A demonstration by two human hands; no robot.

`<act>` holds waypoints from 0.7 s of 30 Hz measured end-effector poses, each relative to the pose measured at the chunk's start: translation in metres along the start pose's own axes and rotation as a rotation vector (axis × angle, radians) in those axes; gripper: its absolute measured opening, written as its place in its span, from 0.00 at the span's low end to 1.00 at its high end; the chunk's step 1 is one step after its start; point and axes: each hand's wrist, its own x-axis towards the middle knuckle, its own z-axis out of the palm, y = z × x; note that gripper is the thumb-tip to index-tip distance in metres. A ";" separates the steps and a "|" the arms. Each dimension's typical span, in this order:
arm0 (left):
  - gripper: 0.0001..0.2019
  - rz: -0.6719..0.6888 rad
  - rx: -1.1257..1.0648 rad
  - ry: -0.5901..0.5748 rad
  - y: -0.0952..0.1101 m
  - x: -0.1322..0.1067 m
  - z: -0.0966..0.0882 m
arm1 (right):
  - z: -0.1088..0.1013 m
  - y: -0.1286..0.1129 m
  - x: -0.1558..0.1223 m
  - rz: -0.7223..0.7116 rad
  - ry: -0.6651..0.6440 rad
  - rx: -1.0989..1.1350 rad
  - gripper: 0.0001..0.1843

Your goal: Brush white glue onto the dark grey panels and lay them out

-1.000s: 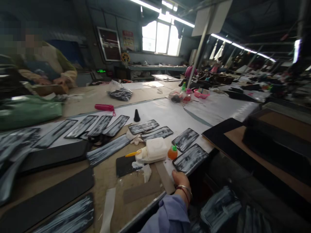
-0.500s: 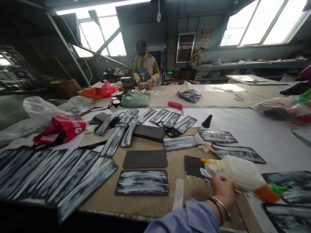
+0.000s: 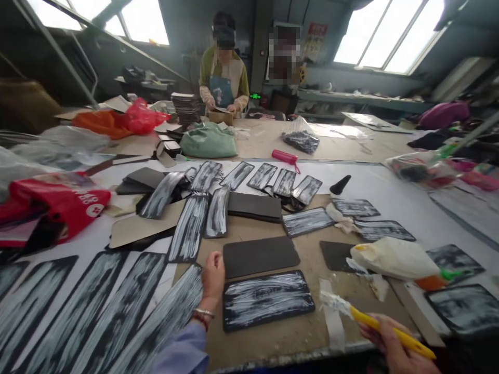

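Note:
My left hand (image 3: 212,274) rests on the brown board, fingers curled down between a long glue-streaked black strip (image 3: 171,317) and two black panels. One panel is plain (image 3: 261,255); the nearer one (image 3: 268,300) is smeared with white glue. Whether the fingers grip anything is hidden. My right hand (image 3: 392,344) is at the table's near edge, closed round a yellow-handled brush (image 3: 376,326). Its white, glue-laden bristles (image 3: 333,301) point left toward the coated panel. A white glue bottle with an orange and green cap (image 3: 393,259) lies on its side to the right.
Many glue-coated black strips (image 3: 78,306) and panels (image 3: 307,221) cover the table. A red bag (image 3: 58,200) lies left, a green bag (image 3: 208,143) and pink tube (image 3: 284,156) farther back. A person in an apron (image 3: 223,83) works at the far side.
The view has swung left. My left hand has come off the glue bottle and now lies beside the black panels. My right hand has come into view with the brush.

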 end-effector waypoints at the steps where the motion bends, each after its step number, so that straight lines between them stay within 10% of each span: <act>1: 0.09 0.033 0.068 0.012 -0.013 0.004 -0.010 | 0.014 -0.008 -0.003 0.015 -0.012 0.053 0.26; 9: 0.11 0.384 0.357 -0.123 -0.067 0.008 0.012 | 0.111 -0.045 -0.012 -0.015 -0.126 0.128 0.24; 16: 0.10 0.627 0.497 -0.086 -0.060 -0.002 0.015 | 0.214 -0.048 -0.004 -0.039 -0.320 0.186 0.22; 21: 0.10 0.799 0.607 -0.266 -0.055 0.000 0.002 | 0.269 -0.051 -0.009 0.008 -0.402 0.214 0.22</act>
